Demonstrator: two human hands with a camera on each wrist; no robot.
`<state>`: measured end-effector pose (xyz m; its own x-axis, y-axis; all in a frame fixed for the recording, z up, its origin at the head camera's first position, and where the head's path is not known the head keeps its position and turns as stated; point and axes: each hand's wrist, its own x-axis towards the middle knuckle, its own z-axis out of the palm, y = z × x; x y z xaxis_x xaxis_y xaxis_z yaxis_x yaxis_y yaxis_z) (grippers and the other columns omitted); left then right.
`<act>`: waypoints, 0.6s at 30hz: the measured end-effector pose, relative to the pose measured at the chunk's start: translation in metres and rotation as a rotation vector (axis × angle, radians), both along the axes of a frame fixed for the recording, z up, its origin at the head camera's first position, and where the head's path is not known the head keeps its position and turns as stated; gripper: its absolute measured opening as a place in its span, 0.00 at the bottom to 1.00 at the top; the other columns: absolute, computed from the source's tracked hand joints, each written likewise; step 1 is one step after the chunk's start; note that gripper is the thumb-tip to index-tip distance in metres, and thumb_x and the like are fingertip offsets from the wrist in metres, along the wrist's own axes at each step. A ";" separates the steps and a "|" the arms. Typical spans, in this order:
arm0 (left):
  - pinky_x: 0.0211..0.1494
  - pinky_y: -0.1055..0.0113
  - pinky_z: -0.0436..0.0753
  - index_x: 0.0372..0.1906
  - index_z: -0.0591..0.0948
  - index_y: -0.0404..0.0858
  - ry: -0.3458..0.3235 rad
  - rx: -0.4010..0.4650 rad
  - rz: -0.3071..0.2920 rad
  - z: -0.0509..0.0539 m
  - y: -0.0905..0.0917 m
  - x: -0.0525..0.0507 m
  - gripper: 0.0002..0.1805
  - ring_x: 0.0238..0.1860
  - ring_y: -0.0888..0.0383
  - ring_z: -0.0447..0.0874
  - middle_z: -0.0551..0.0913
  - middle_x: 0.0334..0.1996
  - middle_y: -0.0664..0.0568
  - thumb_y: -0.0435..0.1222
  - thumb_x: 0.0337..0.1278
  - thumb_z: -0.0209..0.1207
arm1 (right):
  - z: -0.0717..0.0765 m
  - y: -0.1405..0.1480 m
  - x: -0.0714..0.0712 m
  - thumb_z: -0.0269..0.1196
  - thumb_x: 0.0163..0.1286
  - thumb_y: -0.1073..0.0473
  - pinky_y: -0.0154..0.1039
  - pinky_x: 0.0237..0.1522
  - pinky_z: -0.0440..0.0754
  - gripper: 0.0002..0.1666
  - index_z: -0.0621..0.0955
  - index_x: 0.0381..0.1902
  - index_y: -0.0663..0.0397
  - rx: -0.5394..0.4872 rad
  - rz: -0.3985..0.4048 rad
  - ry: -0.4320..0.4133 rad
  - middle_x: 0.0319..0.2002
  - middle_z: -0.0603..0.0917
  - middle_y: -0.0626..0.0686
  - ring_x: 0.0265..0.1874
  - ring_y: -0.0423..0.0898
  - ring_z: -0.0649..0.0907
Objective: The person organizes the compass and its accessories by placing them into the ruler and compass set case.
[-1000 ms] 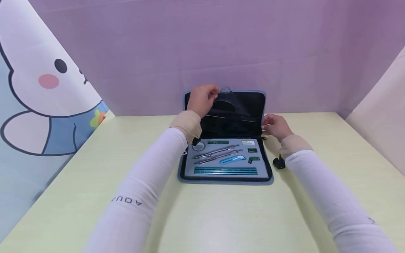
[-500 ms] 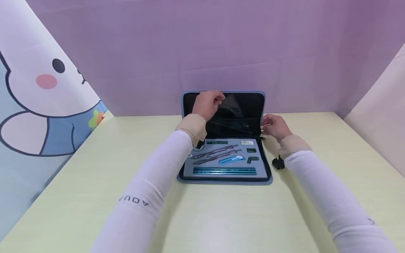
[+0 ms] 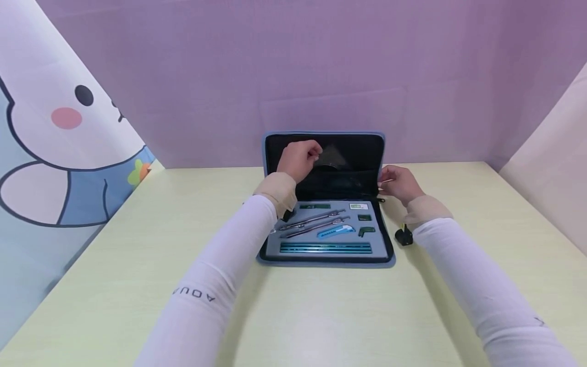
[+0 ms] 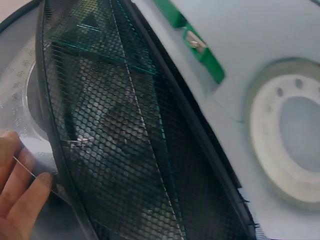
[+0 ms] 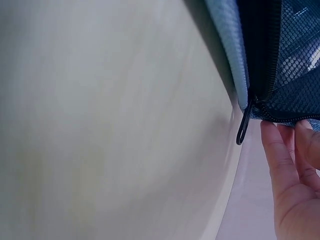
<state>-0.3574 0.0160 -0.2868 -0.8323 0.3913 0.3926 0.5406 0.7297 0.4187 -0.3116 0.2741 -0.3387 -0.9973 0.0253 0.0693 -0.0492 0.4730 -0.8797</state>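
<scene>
A zippered blue case (image 3: 325, 264) stands unfolded on the table, its lid upright. My left hand (image 3: 298, 160) is in front of the lid and pinches a clear plastic set square (image 4: 15, 92) with a protractor scale. In the left wrist view its lower part lies behind the rim of the black mesh pocket (image 4: 105, 115); how deep it sits is hard to tell. Teal-edged clear pieces show through the mesh. My right hand (image 3: 400, 184) pinches the lid's right edge with thumb and fingertips, close to the zipper pull (image 5: 243, 127).
The grey foam insert (image 3: 330, 254) holds two compasses (image 3: 316, 221), a blue cutter (image 3: 336, 232), teal pencils (image 3: 325, 248), a white eraser (image 3: 358, 206) and small green parts. A tape roll (image 4: 260, 135) lies at its left, hidden by my wrist in the head view. A purple backdrop (image 3: 321, 76) rises behind.
My left hand has come down from the lid's top edge, a little to the right at first, and the set square has lowered along with it. The right hand keeps its place.
</scene>
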 end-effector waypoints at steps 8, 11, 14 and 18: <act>0.52 0.65 0.77 0.41 0.80 0.40 -0.062 -0.073 0.020 -0.002 -0.006 0.004 0.05 0.43 0.57 0.80 0.83 0.41 0.50 0.32 0.62 0.57 | -0.001 0.002 -0.001 0.51 0.62 0.79 0.30 0.35 0.82 0.11 0.70 0.43 0.73 0.010 -0.008 -0.008 0.40 0.75 0.62 0.29 0.38 0.78; 0.51 0.65 0.77 0.41 0.80 0.40 -0.066 -0.077 0.017 -0.003 -0.007 0.004 0.05 0.42 0.57 0.79 0.83 0.40 0.50 0.32 0.62 0.57 | -0.002 0.002 -0.001 0.51 0.62 0.78 0.30 0.34 0.82 0.10 0.70 0.42 0.73 0.004 -0.008 -0.011 0.39 0.75 0.62 0.28 0.37 0.78; 0.51 0.65 0.77 0.41 0.80 0.40 -0.061 -0.087 0.018 -0.003 -0.007 0.004 0.05 0.41 0.57 0.79 0.82 0.40 0.50 0.33 0.62 0.57 | -0.002 0.002 -0.001 0.51 0.62 0.79 0.31 0.34 0.82 0.10 0.70 0.43 0.73 -0.010 -0.004 -0.013 0.39 0.75 0.61 0.28 0.37 0.78; 0.51 0.65 0.77 0.43 0.80 0.40 -0.040 -0.121 0.024 0.000 -0.008 0.005 0.07 0.41 0.57 0.78 0.82 0.40 0.51 0.34 0.61 0.58 | -0.002 0.002 -0.003 0.51 0.62 0.79 0.31 0.35 0.83 0.10 0.70 0.43 0.73 -0.017 0.001 -0.023 0.39 0.75 0.60 0.28 0.37 0.78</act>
